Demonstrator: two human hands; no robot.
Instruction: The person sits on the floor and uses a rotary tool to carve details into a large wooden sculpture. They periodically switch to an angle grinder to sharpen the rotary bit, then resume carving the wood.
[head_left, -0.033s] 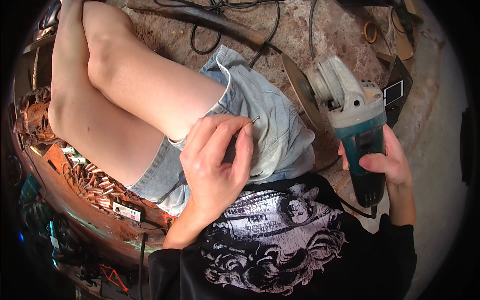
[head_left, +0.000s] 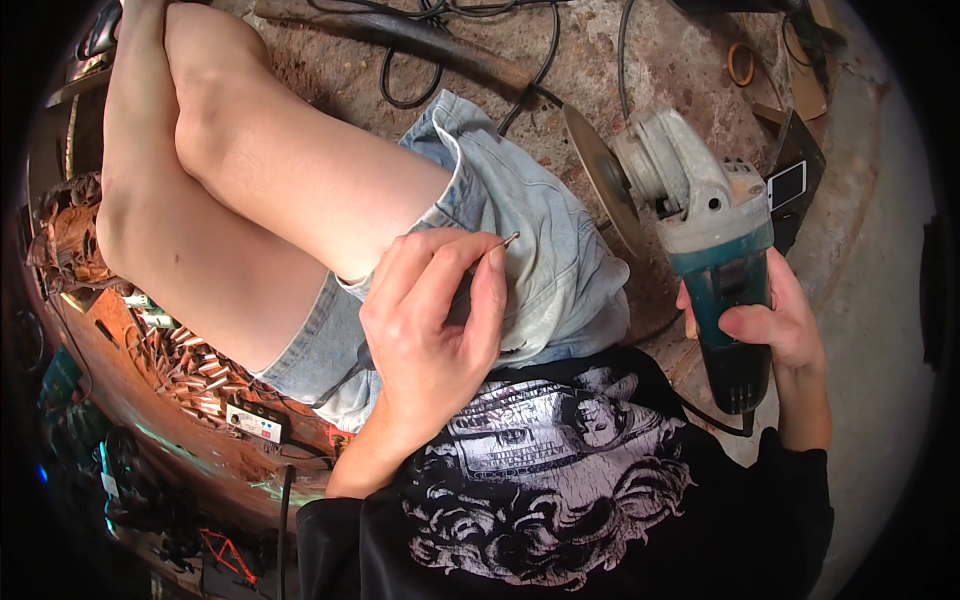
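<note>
My left hand [head_left: 425,310] is raised over the denim shorts [head_left: 530,210], thumb and forefinger pinched together. Out of that pinch pokes the tip of a small brass-coloured metal pin [head_left: 512,240]; the rest of it is hidden by the fingers. Wrapped around the teal body of an angle grinder [head_left: 718,265], my right hand [head_left: 785,325] has its thumb across the front of the housing. The grinder is held upright, its grey metal head at the top. A thin brown disc [head_left: 603,180] on it faces left, apart from my left hand.
A wooden handle [head_left: 430,50] and black cables [head_left: 410,100] lie on the rough floor ahead. At right are a phone [head_left: 787,186] and a tape roll [head_left: 740,64]. Many short copper-coloured pieces [head_left: 200,370] and a power strip [head_left: 254,423] lie left of my legs.
</note>
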